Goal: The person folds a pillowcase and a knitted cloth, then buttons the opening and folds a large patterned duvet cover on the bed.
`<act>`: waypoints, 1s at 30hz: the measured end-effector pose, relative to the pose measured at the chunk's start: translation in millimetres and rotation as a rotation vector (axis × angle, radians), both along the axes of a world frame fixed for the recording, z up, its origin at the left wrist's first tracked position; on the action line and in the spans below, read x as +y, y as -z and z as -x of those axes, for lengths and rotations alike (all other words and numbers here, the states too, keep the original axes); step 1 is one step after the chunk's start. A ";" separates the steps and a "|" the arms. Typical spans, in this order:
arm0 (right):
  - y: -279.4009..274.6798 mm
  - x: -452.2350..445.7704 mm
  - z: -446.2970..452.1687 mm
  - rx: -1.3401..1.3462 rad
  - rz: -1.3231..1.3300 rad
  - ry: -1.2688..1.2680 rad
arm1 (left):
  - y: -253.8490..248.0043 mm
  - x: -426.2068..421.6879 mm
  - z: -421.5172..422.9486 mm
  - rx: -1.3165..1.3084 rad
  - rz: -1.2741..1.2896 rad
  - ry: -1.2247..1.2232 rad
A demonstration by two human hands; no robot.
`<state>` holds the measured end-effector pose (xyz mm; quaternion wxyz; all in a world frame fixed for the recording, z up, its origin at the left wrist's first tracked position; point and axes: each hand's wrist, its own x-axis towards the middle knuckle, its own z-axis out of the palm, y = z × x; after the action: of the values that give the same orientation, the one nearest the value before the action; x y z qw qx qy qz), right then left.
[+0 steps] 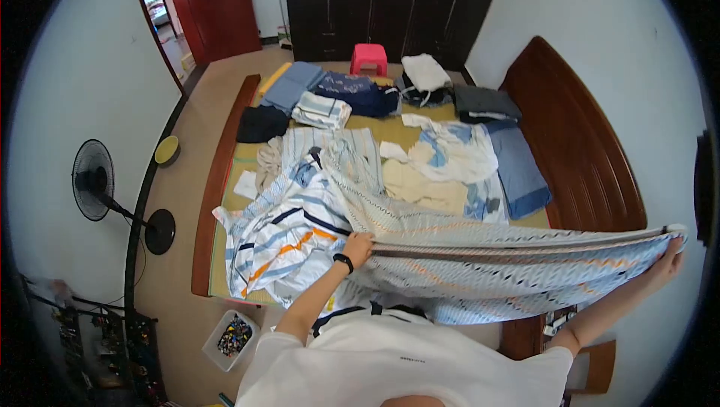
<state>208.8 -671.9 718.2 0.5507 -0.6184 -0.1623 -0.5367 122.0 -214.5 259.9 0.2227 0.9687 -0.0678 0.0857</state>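
Observation:
A long patterned bed sheet (pixel 480 272), pale grey with small dark and orange marks, is stretched in front of my body. My left hand (pixel 358 248), with a black band on the wrist, grips its edge near the middle of the bed. Far to the right, my right hand (pixel 670 261) holds a corner of the same cloth up off the bed. Beside my left hand lies a crumpled white quilt cover (pixel 289 238) with blue, navy and orange stripes. Part of the patterned sheet trails back over the bed.
Folded clothes, including a blue stack (pixel 294 86), line the bed's far side. A white shirt (pixel 454 152) and a blue pillow (pixel 519 171) lie toward the wooden headboard (pixel 577 130). A fan (pixel 94 182) and a bin of small pieces (pixel 231 339) stand on the left floor.

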 end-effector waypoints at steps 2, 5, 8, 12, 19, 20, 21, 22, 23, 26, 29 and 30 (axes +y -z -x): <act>-19.3 -12.2 0.4 -0.013 0.000 0.033 | 4.4 -4.1 -5.5 -0.078 -0.010 -0.016; -41.9 -20.5 -4.5 -0.003 -0.002 0.065 | -4.8 -10.4 -14.3 0.004 -0.010 -0.113; -51.7 -30.6 -10.9 0.036 -0.018 0.083 | 14.1 -4.9 -19.0 -0.154 -0.080 -0.081; -50.5 -74.8 -33.7 0.156 -0.092 0.060 | 19.0 8.7 -33.0 -0.118 0.061 0.018; -6.3 -159.4 -98.2 0.474 -0.095 -0.014 | -58.4 159.3 -54.1 -0.231 0.301 -0.081; 4.9 -155.4 -113.0 0.581 -0.077 -0.040 | -111.0 179.4 -48.7 -0.187 0.235 -0.169; 18.0 -148.7 -127.6 0.581 -0.073 -0.060 | -152.8 196.5 -42.2 -0.396 0.072 -0.196; 30.6 -138.9 -140.6 0.609 -0.128 -0.249 | -197.3 216.1 -37.4 -0.464 -0.001 -0.288; 38.3 -128.5 -151.1 0.634 -0.183 -0.439 | -243.3 227.5 -30.3 -0.564 -0.014 -0.324; 47.2 -100.6 -175.5 0.676 -0.257 -0.667 | -354.3 286.2 -15.9 -0.940 -0.152 -0.532; 37.3 -96.3 -201.8 0.718 -0.293 -0.781 | -488.1 271.5 21.7 -1.197 -0.155 -0.737; 33.6 -97.1 -213.3 0.707 -0.341 -0.774 | -517.8 257.8 33.9 -1.309 -0.229 -0.745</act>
<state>422.1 -769.0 684.7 0.8212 -0.5582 -0.0937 -0.0731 88.1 43.3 777.7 -0.0086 0.6961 0.1368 0.7047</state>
